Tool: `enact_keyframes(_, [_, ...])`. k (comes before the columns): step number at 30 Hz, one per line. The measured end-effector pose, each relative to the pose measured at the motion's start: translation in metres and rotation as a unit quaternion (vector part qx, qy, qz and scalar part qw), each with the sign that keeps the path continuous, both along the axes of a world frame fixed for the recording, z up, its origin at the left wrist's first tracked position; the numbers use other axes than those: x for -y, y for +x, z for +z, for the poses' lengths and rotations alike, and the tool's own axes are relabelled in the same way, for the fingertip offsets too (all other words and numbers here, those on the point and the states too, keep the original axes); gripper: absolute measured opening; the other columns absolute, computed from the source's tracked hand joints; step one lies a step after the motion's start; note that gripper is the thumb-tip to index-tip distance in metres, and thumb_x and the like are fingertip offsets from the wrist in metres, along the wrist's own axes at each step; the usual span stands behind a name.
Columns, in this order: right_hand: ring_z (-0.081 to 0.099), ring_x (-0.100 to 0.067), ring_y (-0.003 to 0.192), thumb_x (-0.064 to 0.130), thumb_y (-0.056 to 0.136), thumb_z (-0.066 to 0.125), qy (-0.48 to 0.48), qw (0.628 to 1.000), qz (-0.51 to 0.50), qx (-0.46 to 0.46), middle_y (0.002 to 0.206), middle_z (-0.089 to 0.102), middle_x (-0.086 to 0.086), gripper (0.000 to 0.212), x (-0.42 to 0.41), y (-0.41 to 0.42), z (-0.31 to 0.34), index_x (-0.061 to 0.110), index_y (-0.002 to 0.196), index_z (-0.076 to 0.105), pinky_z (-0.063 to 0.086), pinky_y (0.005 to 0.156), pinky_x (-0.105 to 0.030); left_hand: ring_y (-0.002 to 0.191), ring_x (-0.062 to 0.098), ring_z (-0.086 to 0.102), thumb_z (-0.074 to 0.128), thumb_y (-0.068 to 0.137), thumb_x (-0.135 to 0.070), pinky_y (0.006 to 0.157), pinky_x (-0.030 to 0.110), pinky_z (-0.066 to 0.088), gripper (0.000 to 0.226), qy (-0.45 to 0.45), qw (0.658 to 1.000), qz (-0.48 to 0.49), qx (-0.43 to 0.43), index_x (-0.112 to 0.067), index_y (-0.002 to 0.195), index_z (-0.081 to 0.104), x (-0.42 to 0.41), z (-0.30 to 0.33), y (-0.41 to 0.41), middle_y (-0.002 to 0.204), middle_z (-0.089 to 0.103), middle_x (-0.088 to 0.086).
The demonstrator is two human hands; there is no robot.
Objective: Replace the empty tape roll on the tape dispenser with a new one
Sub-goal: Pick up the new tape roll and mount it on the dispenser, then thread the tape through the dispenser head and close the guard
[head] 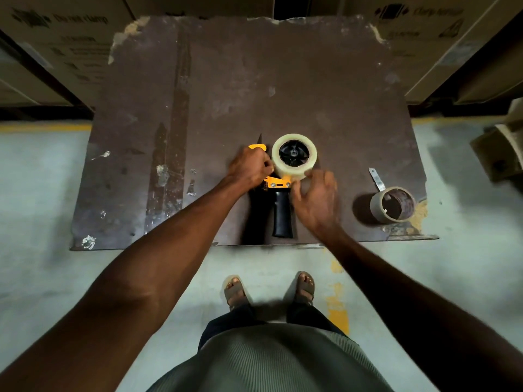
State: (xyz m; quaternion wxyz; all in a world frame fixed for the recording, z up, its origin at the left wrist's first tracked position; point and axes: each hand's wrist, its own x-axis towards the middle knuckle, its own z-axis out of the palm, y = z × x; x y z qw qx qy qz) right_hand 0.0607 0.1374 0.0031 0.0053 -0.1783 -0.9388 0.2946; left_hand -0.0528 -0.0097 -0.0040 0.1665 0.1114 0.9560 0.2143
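Note:
A yellow tape dispenser (pixel 276 183) with a black handle lies flat on the brown table (pixel 254 80) near its front edge. A full roll of clear tape (pixel 294 156) sits on the dispenser's black hub. My left hand (pixel 250 168) is closed over the dispenser's yellow front part, left of the roll. My right hand (pixel 317 198) is blurred, its fingertips touching the roll's near edge beside the handle, fingers spread. An empty cardboard tape core (pixel 392 204) lies on its side at the table's front right.
A short metal blade strip (pixel 377 179) lies just behind the empty core. Cardboard boxes (pixel 424 24) stand behind and beside the table. My sandalled feet (pixel 268 290) are on the grey floor below the table's front edge.

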Motion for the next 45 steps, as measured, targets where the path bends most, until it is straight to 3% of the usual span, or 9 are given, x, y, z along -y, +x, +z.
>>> enact_keyframes(3, [0.055, -0.035, 0.119, 0.057, 0.089, 0.064, -0.110, 0.983, -0.066, 0.130, 0.123, 0.060, -0.018, 0.057, 0.026, 0.018, -0.007, 0.009, 0.119, 0.058, 0.047, 0.096, -0.042, 0.098, 0.028, 0.064, 0.062, 0.088, -0.022, 0.069, 0.030, 0.040, 0.019, 0.007, 1.000, -0.005, -0.003, -0.019, 0.094, 0.079, 0.000, 0.001, 0.000, 0.099, 0.073, 0.005])
enact_keyframes(8, [0.070, -0.028, 0.100, 0.058, 0.068, 0.073, -0.225, 0.953, -0.079, 0.185, 0.105, 0.075, -0.003, 0.056, 0.033, 0.005, -0.031, 0.019, 0.109, 0.064, 0.056, 0.086, -0.040, 0.089, 0.027, 0.065, 0.061, 0.088, -0.021, 0.066, 0.031, 0.044, 0.021, 0.007, 1.000, -0.029, 0.002, -0.017, 0.093, 0.080, 0.000, 0.002, 0.000, 0.094, 0.073, 0.006])
enact_keyframes(13, [0.070, -0.028, 0.089, 0.038, 0.080, 0.076, -0.281, 0.947, -0.097, 0.125, 0.093, 0.075, -0.009, 0.017, 0.024, 0.010, -0.033, 0.027, 0.083, 0.062, 0.056, 0.080, -0.043, 0.081, 0.019, 0.068, 0.061, 0.090, -0.024, 0.070, 0.030, 0.050, 0.019, 0.038, 0.998, -0.036, 0.023, -0.020, 0.093, 0.080, 0.010, 0.005, -0.003, 0.079, 0.074, 0.000])
enact_keyframes(16, [0.071, -0.026, 0.080, 0.035, 0.081, 0.076, -0.292, 0.946, -0.088, 0.108, 0.086, 0.075, -0.010, 0.016, 0.015, 0.016, -0.036, 0.032, 0.078, 0.061, 0.059, 0.077, -0.045, 0.071, 0.010, 0.068, 0.062, 0.092, -0.025, 0.072, 0.029, 0.050, 0.017, 0.061, 0.995, -0.060, 0.045, -0.021, 0.094, 0.079, 0.017, 0.007, 0.000, 0.063, 0.071, -0.006])
enact_keyframes(20, [0.064, -0.020, 0.068, 0.047, 0.068, 0.074, -0.324, 0.938, -0.090, 0.088, 0.073, 0.069, -0.004, 0.019, 0.010, 0.019, -0.047, 0.034, 0.079, 0.067, 0.058, 0.070, -0.052, 0.060, 0.016, 0.057, 0.062, 0.090, -0.023, 0.062, 0.030, 0.043, 0.016, 0.090, 0.993, -0.082, -0.005, -0.018, 0.084, 0.076, 0.021, 0.002, 0.011, 0.057, 0.058, -0.007])
enact_keyframes(27, [0.061, -0.020, 0.066, 0.048, 0.067, 0.073, -0.369, 0.919, -0.115, 0.073, 0.071, 0.067, 0.000, 0.033, 0.008, 0.016, -0.046, 0.025, 0.090, 0.069, 0.052, 0.063, -0.039, 0.064, 0.022, 0.065, 0.065, 0.091, -0.024, 0.064, 0.034, 0.049, 0.016, 0.127, 0.988, -0.074, -0.053, -0.018, 0.097, 0.079, 0.034, -0.006, 0.024, 0.076, 0.075, 0.006])
enact_keyframes(31, [0.060, -0.019, 0.063, 0.034, 0.079, 0.075, -0.368, 0.920, -0.112, 0.076, 0.070, 0.066, 0.000, 0.014, 0.007, 0.017, -0.048, 0.025, 0.089, 0.069, 0.051, 0.059, -0.036, 0.071, 0.021, 0.067, 0.065, 0.089, -0.022, 0.069, 0.036, 0.054, 0.018, 0.170, 0.982, -0.043, -0.071, -0.012, 0.094, 0.079, 0.038, -0.014, 0.037, 0.083, 0.076, 0.006])
enact_keyframes(35, [0.059, -0.018, 0.056, 0.033, 0.080, 0.075, -0.361, 0.924, -0.091, 0.091, 0.065, 0.062, 0.000, 0.013, -0.006, 0.020, -0.054, 0.024, 0.084, 0.067, 0.050, 0.054, -0.034, 0.084, 0.022, 0.070, 0.065, 0.085, -0.020, 0.080, 0.031, 0.055, 0.021, 0.190, 0.976, -0.031, -0.103, -0.006, 0.092, 0.079, 0.049, -0.014, 0.040, 0.096, 0.075, 0.009])
enact_keyframes(45, [0.056, -0.013, 0.054, 0.018, 0.091, 0.071, -0.377, 0.920, -0.055, 0.088, 0.070, 0.059, -0.006, 0.005, -0.015, 0.020, -0.051, 0.016, 0.092, 0.067, 0.047, 0.046, -0.024, 0.080, 0.021, 0.071, 0.065, 0.086, -0.015, 0.076, 0.035, 0.057, 0.016, 0.222, 0.970, -0.027, -0.101, -0.006, 0.089, 0.078, 0.055, -0.012, 0.045, 0.090, 0.077, 0.007])
